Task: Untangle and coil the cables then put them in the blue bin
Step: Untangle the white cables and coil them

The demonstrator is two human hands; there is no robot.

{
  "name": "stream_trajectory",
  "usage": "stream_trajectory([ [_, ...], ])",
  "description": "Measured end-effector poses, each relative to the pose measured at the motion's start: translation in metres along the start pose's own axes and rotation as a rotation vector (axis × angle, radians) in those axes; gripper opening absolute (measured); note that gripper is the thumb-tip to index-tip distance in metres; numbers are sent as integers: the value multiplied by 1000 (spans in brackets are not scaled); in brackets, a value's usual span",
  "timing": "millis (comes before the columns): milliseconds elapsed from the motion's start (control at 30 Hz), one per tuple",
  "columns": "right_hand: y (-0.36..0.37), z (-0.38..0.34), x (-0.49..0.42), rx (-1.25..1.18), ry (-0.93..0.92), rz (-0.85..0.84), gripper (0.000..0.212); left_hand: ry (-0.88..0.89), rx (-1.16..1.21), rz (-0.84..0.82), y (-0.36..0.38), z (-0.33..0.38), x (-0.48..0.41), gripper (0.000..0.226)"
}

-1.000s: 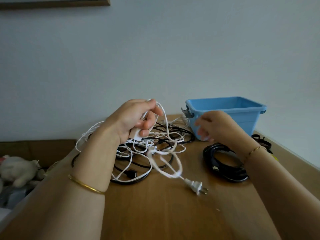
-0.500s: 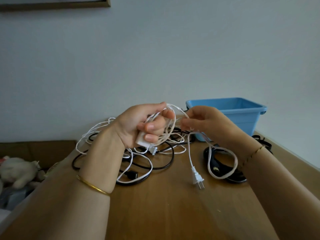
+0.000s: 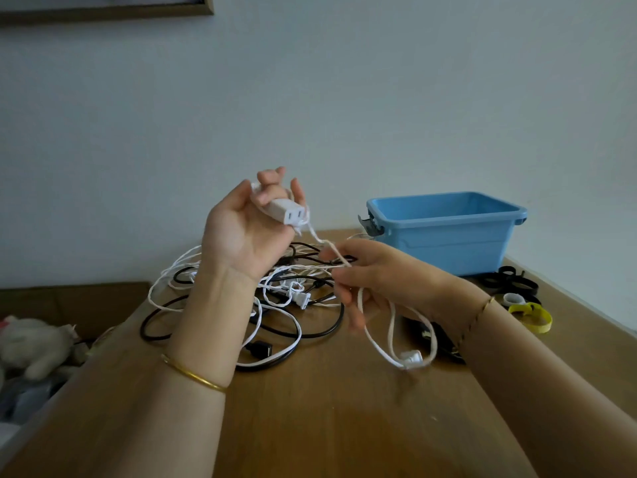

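Note:
My left hand [image 3: 246, 232] is raised palm-up above the table and grips the white socket end [image 3: 289, 212] of a white extension cable. That white cable [image 3: 377, 334] runs down to my right hand [image 3: 374, 281], which pinches it; a loop with the white plug [image 3: 410, 358] hangs below the hand over the table. A tangle of white and black cables [image 3: 275, 305] lies on the wooden table [image 3: 327, 419] behind my hands. The blue bin [image 3: 448, 232] stands at the back right; what is inside it cannot be seen.
A coiled black cable [image 3: 437, 336] lies partly hidden under my right wrist. Black straps [image 3: 510, 281] and a yellow strap [image 3: 532, 315] lie right of the bin near the table's edge. A soft toy [image 3: 32, 343] sits off the table at the left.
My left hand has lifted and turned palm-up with the socket end. My right hand has dropped lower along the white cable, and the plug has swung from the table's middle to under the right hand.

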State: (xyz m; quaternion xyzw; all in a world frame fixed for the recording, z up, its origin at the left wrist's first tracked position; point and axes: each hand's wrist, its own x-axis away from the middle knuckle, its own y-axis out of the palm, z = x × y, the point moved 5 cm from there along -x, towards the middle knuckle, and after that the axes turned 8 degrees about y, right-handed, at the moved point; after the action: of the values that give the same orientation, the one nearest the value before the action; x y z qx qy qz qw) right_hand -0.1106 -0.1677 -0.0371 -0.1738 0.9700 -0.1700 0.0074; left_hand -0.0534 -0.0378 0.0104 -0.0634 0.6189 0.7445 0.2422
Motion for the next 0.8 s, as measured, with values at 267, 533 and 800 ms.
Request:
stream_trajectory([
  [267, 14, -5, 6, 306, 60, -113, 20, 328, -109, 174, -24, 38, -12, 28],
  [533, 2, -27, 17, 361, 1, 99, 18, 441, -970, 165, -31, 11, -8, 22],
  [800, -39, -26, 21, 50, -6, 383, 21, 68, -1782, -345, -20, -29, 8, 28],
])
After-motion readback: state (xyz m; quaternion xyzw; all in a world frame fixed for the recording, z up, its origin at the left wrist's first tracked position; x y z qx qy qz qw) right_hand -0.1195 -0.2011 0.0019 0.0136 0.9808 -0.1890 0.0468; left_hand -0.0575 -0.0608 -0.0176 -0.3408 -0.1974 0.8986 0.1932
